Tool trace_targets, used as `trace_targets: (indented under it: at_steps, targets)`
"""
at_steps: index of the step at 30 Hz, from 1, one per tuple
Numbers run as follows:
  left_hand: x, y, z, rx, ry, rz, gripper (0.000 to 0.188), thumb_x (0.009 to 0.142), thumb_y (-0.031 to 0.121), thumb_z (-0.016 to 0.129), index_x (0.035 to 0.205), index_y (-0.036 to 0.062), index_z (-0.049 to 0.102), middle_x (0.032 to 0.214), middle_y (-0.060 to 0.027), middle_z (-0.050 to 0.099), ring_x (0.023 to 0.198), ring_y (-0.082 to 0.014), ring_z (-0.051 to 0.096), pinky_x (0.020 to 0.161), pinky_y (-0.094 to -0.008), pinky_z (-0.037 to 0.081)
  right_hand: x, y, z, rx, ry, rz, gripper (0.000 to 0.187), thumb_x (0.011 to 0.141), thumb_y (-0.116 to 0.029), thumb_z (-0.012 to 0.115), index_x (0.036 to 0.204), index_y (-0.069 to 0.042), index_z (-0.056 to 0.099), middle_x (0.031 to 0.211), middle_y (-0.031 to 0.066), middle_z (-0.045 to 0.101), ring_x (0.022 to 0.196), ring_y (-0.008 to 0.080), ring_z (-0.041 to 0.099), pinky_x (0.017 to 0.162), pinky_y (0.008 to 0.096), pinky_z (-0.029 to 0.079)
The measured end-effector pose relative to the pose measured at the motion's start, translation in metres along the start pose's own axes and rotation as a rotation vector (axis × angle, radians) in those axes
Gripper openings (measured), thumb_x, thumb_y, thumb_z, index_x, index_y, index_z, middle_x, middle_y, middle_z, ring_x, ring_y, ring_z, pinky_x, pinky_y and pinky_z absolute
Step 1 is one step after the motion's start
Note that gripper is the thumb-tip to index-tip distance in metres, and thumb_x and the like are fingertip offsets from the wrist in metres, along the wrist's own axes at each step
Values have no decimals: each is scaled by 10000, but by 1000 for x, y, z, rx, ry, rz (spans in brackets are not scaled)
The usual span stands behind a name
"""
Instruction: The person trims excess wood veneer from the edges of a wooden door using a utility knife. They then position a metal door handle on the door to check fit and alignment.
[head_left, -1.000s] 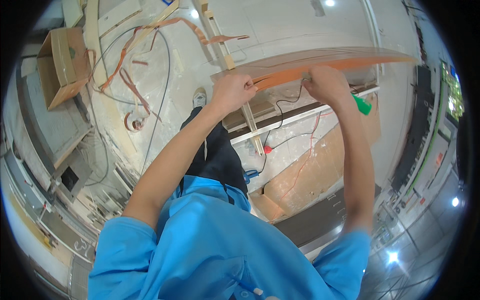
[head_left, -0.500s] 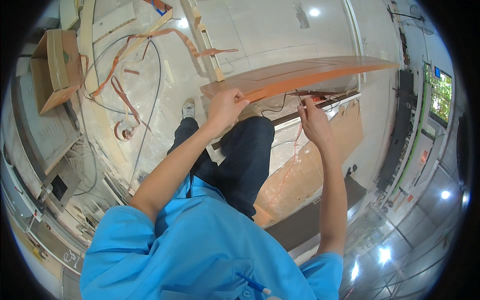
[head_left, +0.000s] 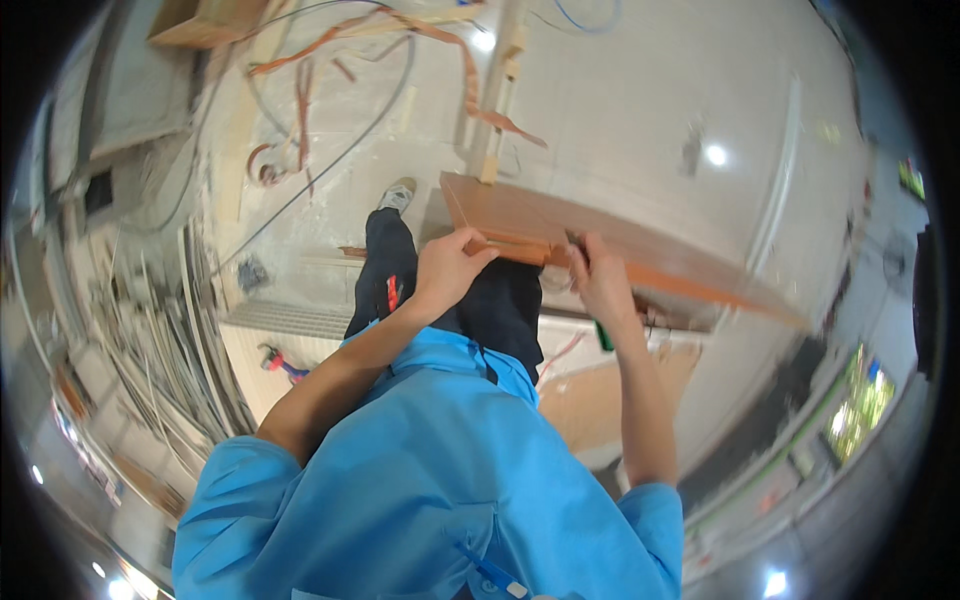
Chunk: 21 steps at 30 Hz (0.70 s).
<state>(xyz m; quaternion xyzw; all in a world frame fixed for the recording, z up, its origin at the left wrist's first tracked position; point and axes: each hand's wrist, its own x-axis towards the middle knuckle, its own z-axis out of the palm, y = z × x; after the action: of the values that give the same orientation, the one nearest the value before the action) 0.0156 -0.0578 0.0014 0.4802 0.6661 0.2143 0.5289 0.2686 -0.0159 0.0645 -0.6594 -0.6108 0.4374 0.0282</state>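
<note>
- Reddish-brown, smooth flat panel [head_left: 640, 246] lies ahead of my body, running from in front of my left hand off to the right, with its orange-brown edge toward me.
- My left hand [head_left: 448, 268] is at the panel's near edge, thumb and fingertips pinching a thin orange-brown strip [head_left: 522, 250] there.
- My right hand [head_left: 602, 280] is curled round a slim tool with a green handle [head_left: 605, 336]; the handle shows below my palm, and a dark end shows by my thumb, near the strip. I cannot tell whether that end touches it.
- A pale wooden bar [head_left: 490, 168] reaches the panel's far edge, near its left corner.
- Beyond my left hand, long, twisted orange-brown ribbons [head_left: 471, 85] lie on the grey floor, with a small brown roll [head_left: 264, 166] and a dark cable [head_left: 372, 118] near them.
- To my left, a red-and-blue hand tool [head_left: 284, 366] lies on a pale board [head_left: 246, 355].
- Brown cardboard sheet [head_left: 640, 388] lies below the panel, beside my right forearm.
</note>
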Motion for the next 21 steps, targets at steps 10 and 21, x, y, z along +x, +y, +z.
trace_targets:
  at_steps: [10, 21]
  targets:
    - [-30, 4, 58, -226, 523, -171, 199, 899, 155, 789, 1004, 8, 704, 852, -50, 726, 757, -96, 650, 681, -269, 501, 70, 40, -33, 97, -457, -295, 222, 1064, -199, 537, 1006, 10, 586, 633, 120, 612, 500, 197, 645, 483, 340, 482]
    - [-15, 2, 95, -490, 808, -230, 247, 915, 155, 766, 1047, -37, 685, 867, -101, 746, 790, -147, 720, 713, -299, 546, 64, 2, -42, -246, -589, -411, 221, 1058, -197, 536, 1021, 9, 609, 686, 66, 638, 523, 144, 643, 447, 294, 483]
